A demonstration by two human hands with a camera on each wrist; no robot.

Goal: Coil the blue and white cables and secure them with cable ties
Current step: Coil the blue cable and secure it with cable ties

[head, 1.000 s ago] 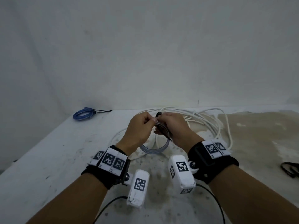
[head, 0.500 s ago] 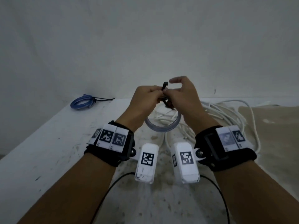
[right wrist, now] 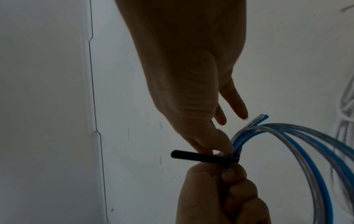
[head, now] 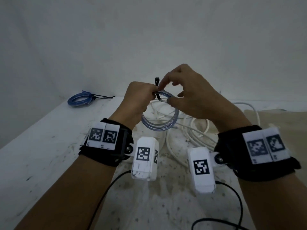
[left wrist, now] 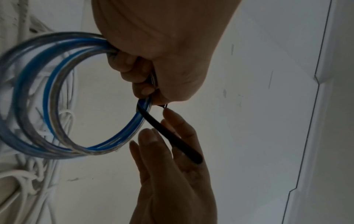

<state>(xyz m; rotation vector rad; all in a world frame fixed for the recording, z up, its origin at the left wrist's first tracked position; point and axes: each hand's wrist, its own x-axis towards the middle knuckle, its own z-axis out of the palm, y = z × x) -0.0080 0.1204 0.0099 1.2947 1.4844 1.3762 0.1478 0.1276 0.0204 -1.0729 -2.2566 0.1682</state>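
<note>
A small coil of blue and clear cable [head: 159,126] hangs in the air above the table. My left hand [head: 146,95] grips the top of the coil [left wrist: 76,98] in its curled fingers. A black cable tie [head: 157,83] is wrapped round the coil's strands beside that grip, and its head sticks up. My right hand [head: 166,92] pinches the tie [right wrist: 201,156] with thumb and forefinger, the other fingers spread. The loose white cable [head: 191,130] lies in a tangle on the table under my hands. In the left wrist view the tie's tail [left wrist: 172,136] runs across the right hand's fingers [left wrist: 153,144].
A second blue coil [head: 79,101], bound with a black tie, lies at the table's far left by the wall. The white table [head: 41,155] has a stained brownish patch [head: 282,123] on the right. Black wrist-camera leads [head: 232,193] trail near the front edge.
Both hands have lifted the blue coil from just above the table up in front of the wall. The right hand's fingers have spread while it works the black tie.
</note>
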